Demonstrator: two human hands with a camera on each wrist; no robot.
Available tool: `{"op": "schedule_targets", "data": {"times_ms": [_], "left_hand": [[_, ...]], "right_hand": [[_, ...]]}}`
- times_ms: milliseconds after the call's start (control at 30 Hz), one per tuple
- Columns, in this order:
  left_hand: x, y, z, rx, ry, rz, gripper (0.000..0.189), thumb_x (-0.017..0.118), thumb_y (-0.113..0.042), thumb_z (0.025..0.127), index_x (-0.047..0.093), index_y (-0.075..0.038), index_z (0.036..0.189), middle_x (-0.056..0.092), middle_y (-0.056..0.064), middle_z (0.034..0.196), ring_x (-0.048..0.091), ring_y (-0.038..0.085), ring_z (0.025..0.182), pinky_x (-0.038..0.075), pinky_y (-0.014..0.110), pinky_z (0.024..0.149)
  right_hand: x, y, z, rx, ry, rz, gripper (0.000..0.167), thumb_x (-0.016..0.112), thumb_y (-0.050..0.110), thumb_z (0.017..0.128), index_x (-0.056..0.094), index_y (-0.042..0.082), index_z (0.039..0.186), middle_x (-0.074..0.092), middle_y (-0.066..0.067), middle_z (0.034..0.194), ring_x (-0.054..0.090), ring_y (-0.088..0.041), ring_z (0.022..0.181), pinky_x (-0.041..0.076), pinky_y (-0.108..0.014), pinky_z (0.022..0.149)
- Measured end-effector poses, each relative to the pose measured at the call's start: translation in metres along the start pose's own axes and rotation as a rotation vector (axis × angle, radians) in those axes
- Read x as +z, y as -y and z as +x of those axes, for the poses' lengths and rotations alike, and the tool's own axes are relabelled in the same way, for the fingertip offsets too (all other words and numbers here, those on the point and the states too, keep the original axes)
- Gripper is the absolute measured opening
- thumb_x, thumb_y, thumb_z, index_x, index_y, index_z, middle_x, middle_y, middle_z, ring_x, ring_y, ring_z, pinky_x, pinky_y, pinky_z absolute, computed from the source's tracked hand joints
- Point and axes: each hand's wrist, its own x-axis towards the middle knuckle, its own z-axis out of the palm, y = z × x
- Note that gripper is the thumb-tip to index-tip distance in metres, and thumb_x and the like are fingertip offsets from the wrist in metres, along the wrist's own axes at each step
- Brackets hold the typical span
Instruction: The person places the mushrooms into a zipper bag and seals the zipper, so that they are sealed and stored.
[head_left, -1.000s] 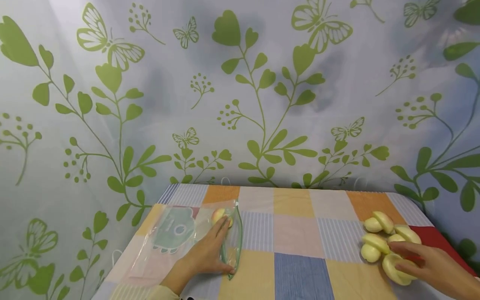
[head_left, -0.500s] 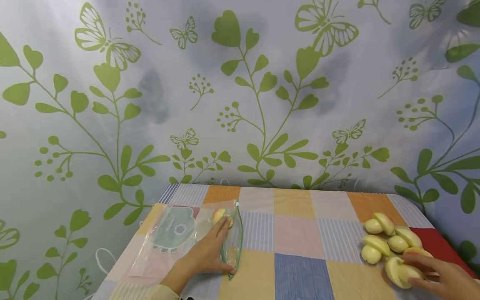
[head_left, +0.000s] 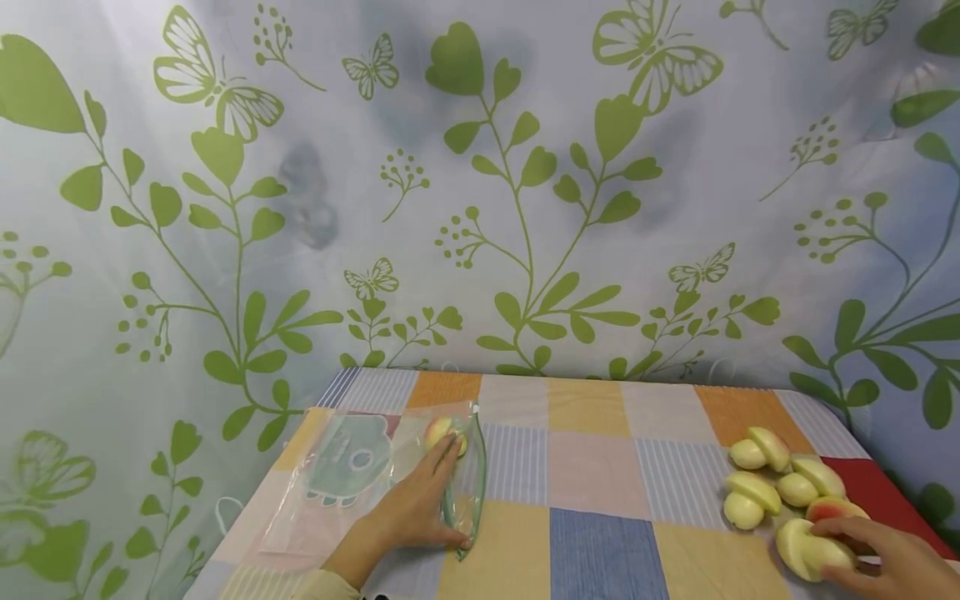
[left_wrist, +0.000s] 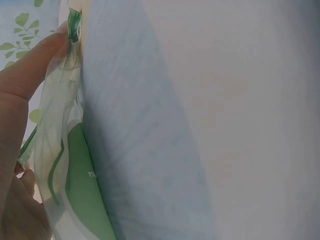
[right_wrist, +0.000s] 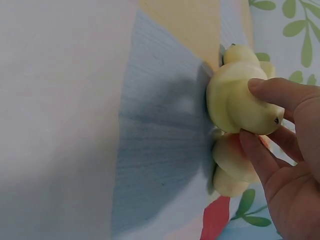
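Observation:
My left hand (head_left: 420, 500) rests on a clear zip bag (head_left: 300, 525) with a green zip edge and a dinosaur print. Its fingers reach along the bag mouth, the thumb near the lower zip corner. Inside the bag, by the fingertips, lies one yellow-red fruit (head_left: 437, 430). In the left wrist view the bag's green zip edge (left_wrist: 74, 25) meets a fingertip. At the right, my right hand (head_left: 892, 554) pinches a pale yellow, double-lobed fruit (right_wrist: 240, 97) between thumb and fingers. A red-blushed fruit (right_wrist: 234, 157) sits right beside it.
Several more pale yellow fruits (head_left: 753, 492) are clustered at the table's right, just beyond my right hand. A patchwork cloth (head_left: 592, 467) covers the table. Behind it hangs a pale curtain (head_left: 480, 208) printed with leaves and butterflies.
My right hand has shifted slightly right and down, and the pale fruit it pinches has turned and moved a little that way. A red-blushed fruit now shows behind it. The left hand stays put.

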Motion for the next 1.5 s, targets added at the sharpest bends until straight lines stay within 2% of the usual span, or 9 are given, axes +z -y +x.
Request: {"op": "schedule_targets", "data": {"times_ms": [100,200,333,467,600,900,1033,1267,1500], "left_hand": [[0.000,0.000,-0.001,-0.001,-0.001,0.004,0.144,0.087,-0.071,0.064,0.010,-0.001,0.165,0.008,0.019,0.171,0.021,0.037,0.153,0.035,0.047,0.117],[0.001,0.000,-0.001,0.001,0.000,0.003,0.144,0.087,-0.071,0.064,0.011,0.000,0.164,0.008,0.020,0.170,0.021,0.038,0.153,0.035,0.047,0.116],[0.001,-0.001,-0.002,0.008,0.005,-0.001,0.144,0.086,-0.070,0.065,0.010,0.000,0.164,0.008,0.021,0.170,0.021,0.038,0.153,0.035,0.048,0.116],[0.000,-0.002,-0.001,0.007,0.004,-0.003,0.144,0.087,-0.069,0.065,0.010,0.000,0.164,0.008,0.020,0.170,0.022,0.038,0.153,0.036,0.047,0.116],[-0.001,-0.003,0.000,0.001,0.011,0.002,0.144,0.088,-0.068,0.064,0.010,0.000,0.164,0.008,0.020,0.170,0.021,0.038,0.153,0.036,0.046,0.116],[0.000,-0.001,-0.001,0.017,0.004,0.019,0.145,0.083,-0.074,0.065,0.010,0.001,0.164,0.007,0.021,0.170,0.024,0.040,0.152,0.038,0.047,0.114],[-0.001,0.000,-0.001,0.025,-0.010,0.024,0.145,0.084,-0.074,0.064,0.010,0.001,0.164,0.009,0.021,0.170,0.025,0.040,0.151,0.039,0.048,0.113],[-0.003,-0.001,-0.005,0.011,0.008,0.013,0.144,0.085,-0.072,0.065,0.009,-0.002,0.165,0.008,0.019,0.171,0.023,0.039,0.152,0.039,0.048,0.114],[-0.004,-0.001,-0.010,0.013,0.012,0.010,0.144,0.087,-0.070,0.065,0.009,-0.002,0.165,0.008,0.019,0.171,0.022,0.038,0.153,0.038,0.048,0.115]], "right_hand": [[-0.002,0.002,0.002,0.031,0.014,0.023,0.043,0.086,0.023,0.085,0.069,-0.003,0.115,0.068,-0.017,0.113,0.056,0.013,0.083,0.062,-0.035,0.070],[-0.004,0.006,0.003,0.015,-0.024,0.025,0.046,0.088,0.018,0.082,0.068,-0.006,0.116,0.067,-0.023,0.113,0.056,0.012,0.083,0.062,-0.035,0.068],[-0.006,0.012,0.005,-0.031,-0.140,0.005,0.046,0.092,0.010,0.074,0.068,-0.005,0.110,0.067,-0.011,0.103,0.054,0.012,0.080,0.059,-0.028,0.062],[-0.007,0.019,0.006,-0.087,-0.268,0.029,0.041,0.093,0.005,0.072,0.069,0.001,0.105,0.062,0.012,0.096,0.050,0.011,0.078,0.052,-0.021,0.057],[-0.010,0.024,0.008,-0.107,-0.322,0.037,0.037,0.092,0.008,0.074,0.070,0.007,0.104,0.057,0.028,0.097,0.052,0.010,0.080,0.050,-0.020,0.057],[-0.012,0.042,0.024,-0.309,-0.405,0.139,0.041,0.088,-0.007,0.072,0.071,0.014,0.103,0.062,0.023,0.104,0.060,0.006,0.084,0.051,-0.012,0.060],[-0.010,0.059,0.035,-0.299,-0.372,0.197,0.038,0.087,-0.006,0.075,0.071,0.010,0.105,0.064,0.017,0.104,0.060,0.004,0.085,0.054,-0.014,0.062],[0.000,0.089,0.055,-0.327,-0.250,0.320,0.034,0.081,-0.003,0.085,0.069,-0.001,0.116,0.067,-0.011,0.116,0.063,0.001,0.097,0.058,-0.021,0.071],[0.014,0.107,0.068,-0.396,-0.240,0.340,0.033,0.081,-0.003,0.084,0.070,0.009,0.113,0.069,-0.005,0.112,0.063,-0.004,0.094,0.059,-0.023,0.070]]}}
